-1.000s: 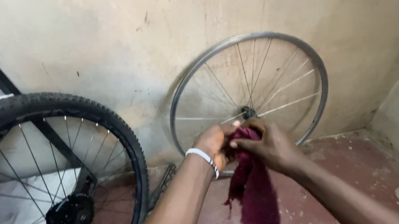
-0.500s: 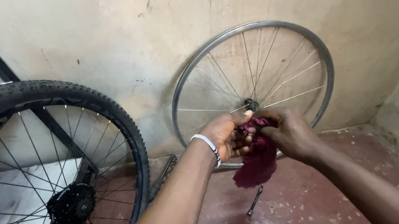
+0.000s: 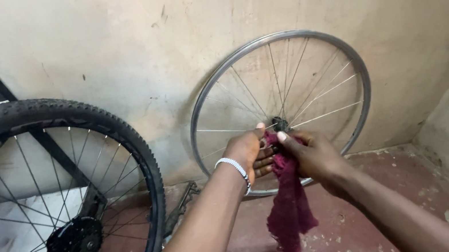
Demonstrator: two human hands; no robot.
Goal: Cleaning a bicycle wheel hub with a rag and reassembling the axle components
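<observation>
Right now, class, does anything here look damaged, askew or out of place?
The bare silver spoked wheel rim has no tyre and leans against the stained wall. The red floor is chipped. Both hands hold a dark red rag.

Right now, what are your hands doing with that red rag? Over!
Left hand and right hand both gripping dark red rag, chest-high. Rag hangs down before bare silver wheel leaning on wall. Tyred wheel stands left, apart. Nothing between.

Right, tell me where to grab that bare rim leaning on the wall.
Probably the top of the rim, from above and in front: it leans against the wall, no tyre, so fingers can hook between spokes there, clear of both hands and the rag.
</observation>
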